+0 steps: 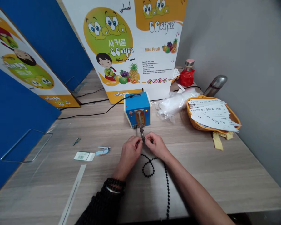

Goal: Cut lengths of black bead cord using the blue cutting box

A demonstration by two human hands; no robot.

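Observation:
My left hand (130, 150) and my right hand (156, 144) meet just below the metal tip of a small blue box machine (137, 107) whose red light is on. Both pinch the end of a string of black beads (149, 165) held against that tip. The beads loop on the wooden table (201, 168) and trail toward the near edge. A black beaded bracelet sits on my left wrist.
An orange basket (196, 123) holds white "MADE IN CHINA" labels at the right. Clear plastic bags (175, 103), a red bottle (187, 75) and a steel flask (215, 85) are behind. Small snips (103, 151), a card (82, 156) and a plastic strip (72, 193) lie left.

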